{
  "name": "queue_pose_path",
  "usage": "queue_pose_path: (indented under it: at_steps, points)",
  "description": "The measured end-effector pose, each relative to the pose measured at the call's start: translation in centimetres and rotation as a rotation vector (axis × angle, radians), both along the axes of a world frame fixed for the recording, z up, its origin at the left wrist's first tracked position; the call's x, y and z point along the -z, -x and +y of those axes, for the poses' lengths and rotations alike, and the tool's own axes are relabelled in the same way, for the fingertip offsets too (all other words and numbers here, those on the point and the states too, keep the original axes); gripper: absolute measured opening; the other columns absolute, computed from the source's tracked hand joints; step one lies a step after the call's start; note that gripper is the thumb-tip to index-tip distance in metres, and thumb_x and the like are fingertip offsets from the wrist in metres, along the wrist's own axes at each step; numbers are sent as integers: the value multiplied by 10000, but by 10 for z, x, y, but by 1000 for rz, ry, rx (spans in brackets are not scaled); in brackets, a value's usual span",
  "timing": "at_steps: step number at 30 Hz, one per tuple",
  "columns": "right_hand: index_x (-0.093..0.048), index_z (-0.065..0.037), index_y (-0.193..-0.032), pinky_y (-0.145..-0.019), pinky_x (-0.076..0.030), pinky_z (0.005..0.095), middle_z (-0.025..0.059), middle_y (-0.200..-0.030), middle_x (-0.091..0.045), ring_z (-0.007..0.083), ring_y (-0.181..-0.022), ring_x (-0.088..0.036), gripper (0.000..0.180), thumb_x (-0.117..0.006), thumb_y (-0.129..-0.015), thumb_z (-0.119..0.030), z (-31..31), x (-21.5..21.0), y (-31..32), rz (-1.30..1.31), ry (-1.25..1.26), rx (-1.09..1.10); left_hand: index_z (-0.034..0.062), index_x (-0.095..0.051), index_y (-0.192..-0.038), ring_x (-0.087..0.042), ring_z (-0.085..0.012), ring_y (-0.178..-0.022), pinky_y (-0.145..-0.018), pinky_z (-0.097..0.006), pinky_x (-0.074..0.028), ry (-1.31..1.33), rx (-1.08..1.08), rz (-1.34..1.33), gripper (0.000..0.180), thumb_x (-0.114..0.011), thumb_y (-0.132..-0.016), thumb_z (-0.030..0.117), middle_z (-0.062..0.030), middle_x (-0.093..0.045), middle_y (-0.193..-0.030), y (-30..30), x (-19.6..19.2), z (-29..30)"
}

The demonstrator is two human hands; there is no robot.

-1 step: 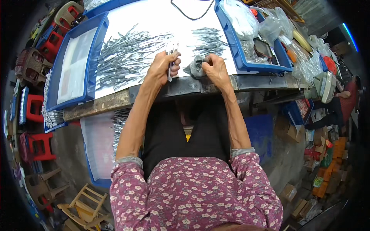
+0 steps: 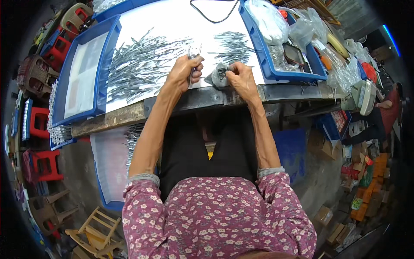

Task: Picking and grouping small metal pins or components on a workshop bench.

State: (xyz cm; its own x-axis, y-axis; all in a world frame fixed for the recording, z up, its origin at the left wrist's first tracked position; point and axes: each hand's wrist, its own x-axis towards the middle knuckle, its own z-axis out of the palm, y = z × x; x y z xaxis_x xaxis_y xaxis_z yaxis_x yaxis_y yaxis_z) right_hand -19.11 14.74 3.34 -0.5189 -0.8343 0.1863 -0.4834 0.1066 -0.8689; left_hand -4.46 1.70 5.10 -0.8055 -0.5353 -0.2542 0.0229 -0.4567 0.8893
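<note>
My left hand (image 2: 184,74) is closed around a few thin metal pins (image 2: 192,60) that stick up from the fist. My right hand (image 2: 242,80) pinches a crumpled grey cloth (image 2: 217,77) at the near edge of the white work surface (image 2: 181,21). The two hands are close together, and the cloth sits just right of the pins. A wide heap of the same metal pins (image 2: 138,64) lies to the left of my left hand. A smaller, tidier bunch of pins (image 2: 233,45) lies beyond my right hand.
A blue tray (image 2: 69,73) with a white sheet lies at the left, and another blue tray (image 2: 297,77) with plastic bags at the right. A black cable (image 2: 211,17) crosses the far side. Red stools (image 2: 41,123) stand at the left. A person (image 2: 386,110) sits at the right edge.
</note>
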Motion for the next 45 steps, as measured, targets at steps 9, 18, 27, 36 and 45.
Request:
queue_pose_path:
  at_steps: [9,18,27,36,45]
  points:
    - [-537,19,-745,-423,-352,187,9,-570,-516,49,-470,-459,70,-564,-759,-44,47,-23,-18,-461,21,11,-3,-513,-901,-573,-273,-709,-627,-381,-445,1441,-72,-259,157,-486,-786,100,-165,-572,-778,118,36,-33]
    - [-510,7,-795,-394,-318,164,21,-579,-504,47,-445,-428,59,-562,-771,-4,87,-19,-19,-675,54,-17,74,-595,-899,-510,-326,-948,-784,-431,-415,1708,-38,-447,188,-483,-748,71,-164,-573,-923,181,33,-12]
    - [-501,-7,-880,-388,-298,150,32,-659,-537,38,-469,-428,119,-548,-772,9,89,-19,-26,-751,88,-29,29,-538,-1054,-515,-342,-869,-786,-417,-425,1493,-34,-82,392,-437,-688,-68,-197,-537,-938,164,36,-14]
    - [-524,8,-921,-410,-299,148,30,-671,-527,33,-486,-417,159,-553,-765,9,88,-13,-33,-788,229,-52,-30,-558,-945,-567,-289,-845,-744,-375,-454,1385,-21,-293,207,-514,-743,-21,-176,-577,-899,20,18,-5]
    - [-553,48,-935,-430,-284,158,8,-655,-497,33,-479,-383,168,-560,-776,-8,73,-14,-52,-713,256,-168,5,-500,-728,-478,-309,-740,-667,-412,-391,1682,-266,-315,59,-504,-674,-20,-149,-482,-745,-21,58,8]
